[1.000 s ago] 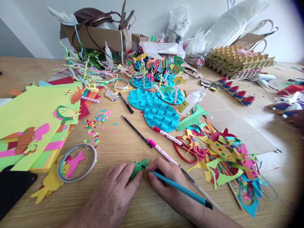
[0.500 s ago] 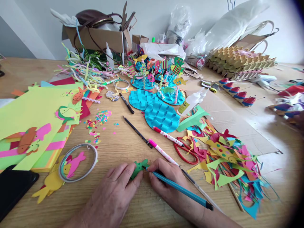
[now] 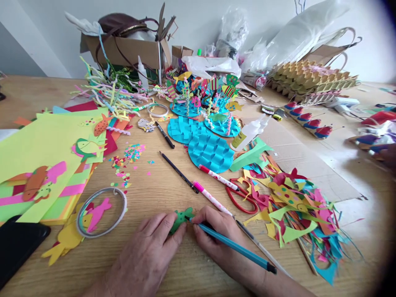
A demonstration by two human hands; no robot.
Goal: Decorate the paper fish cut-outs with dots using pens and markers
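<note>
A small green paper fish point(image 3: 180, 220) lies on the wooden table at the front centre, partly covered by my fingers. My left hand point(image 3: 151, 243) presses it down, thumb and fingers closed about its left side. A blue felt-tip pen point(image 3: 235, 244) is pinched in my right hand point(image 3: 216, 235), its dark tip on the fish's right part. Beyond my hands lie a pink-capped marker point(image 3: 210, 197), a red-capped marker point(image 3: 218, 177), a black pencil point(image 3: 179, 172) and red-handled scissors point(image 3: 243, 198). A thin brush point(image 3: 260, 243) lies partly behind my right forearm.
Paper scraps point(image 3: 297, 206) are heaped on the right. To the left are coloured sheets point(image 3: 58, 136), a tape ring point(image 3: 123, 206) over paper fish and a black phone-like object point(image 3: 21, 247). Blue woven discs point(image 3: 210, 152) and glue bottles point(image 3: 247, 134) stand further back. Another person's hand point(image 3: 388, 154) shows at the right edge.
The blue pen has shifted very slightly, its back end a little lower and to the left. My left hand and the fish stay in place.
</note>
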